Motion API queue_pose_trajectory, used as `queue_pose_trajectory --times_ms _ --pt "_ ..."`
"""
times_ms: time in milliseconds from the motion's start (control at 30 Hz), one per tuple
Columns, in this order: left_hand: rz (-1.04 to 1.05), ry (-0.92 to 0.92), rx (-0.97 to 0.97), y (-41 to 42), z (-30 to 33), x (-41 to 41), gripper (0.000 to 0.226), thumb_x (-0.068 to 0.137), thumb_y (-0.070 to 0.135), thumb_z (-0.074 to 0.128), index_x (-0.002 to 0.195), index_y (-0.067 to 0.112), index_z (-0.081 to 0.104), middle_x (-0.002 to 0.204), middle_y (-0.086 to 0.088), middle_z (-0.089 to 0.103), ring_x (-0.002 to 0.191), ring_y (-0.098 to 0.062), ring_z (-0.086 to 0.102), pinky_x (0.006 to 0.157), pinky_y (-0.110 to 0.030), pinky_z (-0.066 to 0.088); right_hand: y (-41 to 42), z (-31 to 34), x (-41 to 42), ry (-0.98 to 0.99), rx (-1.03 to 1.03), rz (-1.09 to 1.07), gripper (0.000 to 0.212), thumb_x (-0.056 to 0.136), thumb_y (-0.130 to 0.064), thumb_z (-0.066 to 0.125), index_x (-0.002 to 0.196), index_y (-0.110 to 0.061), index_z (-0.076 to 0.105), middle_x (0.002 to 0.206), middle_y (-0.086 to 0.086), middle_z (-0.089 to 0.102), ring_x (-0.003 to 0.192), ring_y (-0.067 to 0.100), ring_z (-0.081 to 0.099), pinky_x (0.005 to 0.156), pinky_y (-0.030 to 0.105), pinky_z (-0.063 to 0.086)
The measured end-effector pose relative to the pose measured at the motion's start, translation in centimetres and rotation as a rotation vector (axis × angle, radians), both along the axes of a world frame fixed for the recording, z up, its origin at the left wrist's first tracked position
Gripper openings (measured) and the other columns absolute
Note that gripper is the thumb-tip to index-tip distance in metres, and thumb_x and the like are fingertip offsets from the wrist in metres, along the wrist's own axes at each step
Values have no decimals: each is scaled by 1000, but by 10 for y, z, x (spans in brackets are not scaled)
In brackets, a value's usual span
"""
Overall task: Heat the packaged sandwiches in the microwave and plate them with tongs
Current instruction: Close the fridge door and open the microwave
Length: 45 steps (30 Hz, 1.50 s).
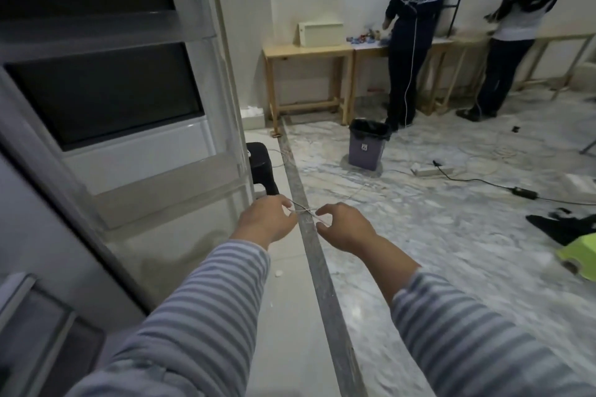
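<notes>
1. The room is dim, with a cool grey cast and no lamp in view.
2. The marble floor (451, 235) carries soft pale sheen, brightest just right of the dark floor strip (319, 267).
3. Shadows are weak and diffuse; a faint one sits under the purple bin (367, 147).
4. Wide-angle distortion bends the door frame (225, 90) left of the strip.
5. Motion blur smears the frame edges, the striped sleeves (206, 316) and the two people beyond the bin.

Both arms extend forward in striped sleeves, hands close together, backs facing up. The left hand (266, 222) pinches a thin cord with curled fingers (285, 203). The right hand (345, 227) pinches the same cord.
</notes>
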State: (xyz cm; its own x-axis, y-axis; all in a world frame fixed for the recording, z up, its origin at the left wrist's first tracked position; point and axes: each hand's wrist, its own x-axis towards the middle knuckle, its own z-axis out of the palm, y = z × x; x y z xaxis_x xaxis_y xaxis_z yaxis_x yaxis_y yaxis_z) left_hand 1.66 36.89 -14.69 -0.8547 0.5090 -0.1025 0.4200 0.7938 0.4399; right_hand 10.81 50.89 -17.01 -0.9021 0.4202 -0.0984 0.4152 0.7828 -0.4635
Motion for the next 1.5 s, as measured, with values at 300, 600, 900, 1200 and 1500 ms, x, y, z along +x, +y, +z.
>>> queue_pose_trajectory --times_ms 300,600,900,1200,1500 --pt "171 -11 78 131 3 -78 32 84 45 53 114 36 60 116 9 64 108 -19 58 92 -38 50 146 25 -96 20 74 201 38 90 -35 52 126 -28 58 133 6 55 122 27 50 100 40 45" --pt "459 305 52 204 23 -131 36 86 35 58 122 30 58 126 3 58 118 -19 52 98 -41 45 238 44 -198 38 108 538 39 91 -33 51 130 -29 55 132 4 56 119 27 53 97 36 46" --pt "592 904 -208 189 101 -223 42 84 24 54 126 20 55 151 -6 34 147 -24 13 118 -50 9 242 113 -323 334 85 841 38 94 -24 51 132 -24 54 134 0 54 122 20 50 93 23 39" --pt "873 1116 -406 173 170 -268 73 78 25 60 144 16 32 160 -9 10 147 -26 -3 117 -55 4 205 195 -423 652 32 1088 52 97 -35 50 147 -29 35 158 6 22 146 24 18 115 35 21" --pt "1207 1125 -620 168 175 -299 117 72 56 70 151 5 1 159 -14 -6 147 -28 -7 119 -46 3 134 239 -516 1104 330 1298 76 92 -55 42 153 -33 2 160 10 -15 146 28 -17 114 56 1"
